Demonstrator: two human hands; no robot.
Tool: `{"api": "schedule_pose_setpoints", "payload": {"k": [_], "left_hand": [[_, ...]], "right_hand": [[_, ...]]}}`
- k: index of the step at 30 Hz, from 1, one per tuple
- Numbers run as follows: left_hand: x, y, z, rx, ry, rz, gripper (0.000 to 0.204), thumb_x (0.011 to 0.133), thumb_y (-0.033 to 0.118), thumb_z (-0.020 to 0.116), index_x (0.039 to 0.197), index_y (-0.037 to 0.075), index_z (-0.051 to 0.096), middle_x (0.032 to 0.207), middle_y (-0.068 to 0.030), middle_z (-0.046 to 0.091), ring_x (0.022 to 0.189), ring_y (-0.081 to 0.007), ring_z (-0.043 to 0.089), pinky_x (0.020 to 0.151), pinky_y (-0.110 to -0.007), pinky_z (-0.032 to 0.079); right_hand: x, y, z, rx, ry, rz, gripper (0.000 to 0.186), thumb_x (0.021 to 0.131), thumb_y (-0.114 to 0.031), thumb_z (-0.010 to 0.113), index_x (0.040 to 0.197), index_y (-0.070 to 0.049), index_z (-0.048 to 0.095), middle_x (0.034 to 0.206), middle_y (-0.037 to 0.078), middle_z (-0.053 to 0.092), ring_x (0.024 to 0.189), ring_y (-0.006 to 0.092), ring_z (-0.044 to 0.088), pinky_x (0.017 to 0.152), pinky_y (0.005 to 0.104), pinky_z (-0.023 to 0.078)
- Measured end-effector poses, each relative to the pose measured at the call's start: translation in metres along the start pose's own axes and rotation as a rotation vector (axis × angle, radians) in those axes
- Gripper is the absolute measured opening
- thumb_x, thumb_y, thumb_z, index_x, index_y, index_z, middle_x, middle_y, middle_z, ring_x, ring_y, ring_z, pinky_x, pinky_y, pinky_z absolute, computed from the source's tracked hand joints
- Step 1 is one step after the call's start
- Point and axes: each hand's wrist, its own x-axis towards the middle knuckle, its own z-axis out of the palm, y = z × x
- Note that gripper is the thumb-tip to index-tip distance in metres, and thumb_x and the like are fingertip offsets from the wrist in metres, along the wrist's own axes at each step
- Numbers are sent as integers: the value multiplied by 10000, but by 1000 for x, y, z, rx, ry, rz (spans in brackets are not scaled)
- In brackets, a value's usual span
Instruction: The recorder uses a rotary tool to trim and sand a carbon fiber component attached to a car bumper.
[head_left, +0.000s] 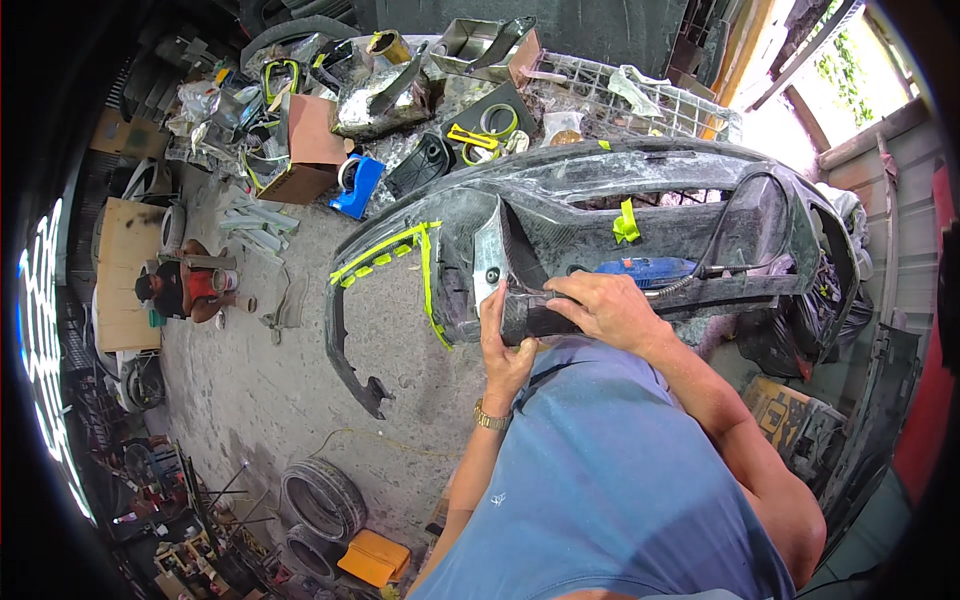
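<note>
The big dark car bumper (pixel 600 200) lies across in front of my chest, glossy and raw-edged, with yellow-green tape strips (pixel 385 255) along its left end and one more tab (pixel 626 225) near the middle. My right forearm comes in from the lower right, bent at the elbow, and my right hand (pixel 605 310) lies palm-down over the bumper's lower edge, fingers curled and closed on it. My left hand (pixel 503 345) rises from below, wrist upright with a gold watch (pixel 490 418), its fingers wrapped around the same edge just beside the right hand, thumb along the grey inner face. A blue rotary tool (pixel 645 270) rests inside the bumper just above my right hand, its cable running right. On the floor beyond, an open brown cardboard box (pixel 305 145) stands left of a blue tape dispenser (pixel 357 185). A flat orange case (pixel 373 556) lies at lower left beside stacked tyres (pixel 322 500).
</note>
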Motion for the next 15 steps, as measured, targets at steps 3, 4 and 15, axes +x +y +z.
{"api": "schedule_pose_setpoints", "payload": {"k": [3, 4, 15], "left_hand": [[1, -1, 0, -5, 12, 12, 833, 616, -24, 563, 1436, 5, 418, 1348, -162, 489, 1243, -310, 475, 1097, -405, 347], [2, -1, 1, 5, 16, 23, 834, 615, -26, 560, 1436, 4, 418, 1340, -161, 491, 1240, -310, 476, 1097, -404, 347], [3, 1, 1, 5, 8, 11, 843, 610, -25, 565, 1439, -2, 413, 1300, -169, 493, 1225, -311, 478, 1089, -403, 352]], "right_hand": [[-2, 2, 3, 16, 15, 4, 297, 919, -318, 625, 1086, -76, 668, 872, 112, 671, 801, 312, 661, 670, 417, 517], [-3, 3, 4, 4, 1, 1, 320, 930, -352, 605, 1094, -83, 664, 891, 107, 675, 827, 314, 668, 671, 424, 523], [-4, 4, 3, -7, -41, -1, 321, 932, -351, 601, 1117, -96, 659, 859, 105, 658, 809, 318, 667, 666, 431, 520]]}}
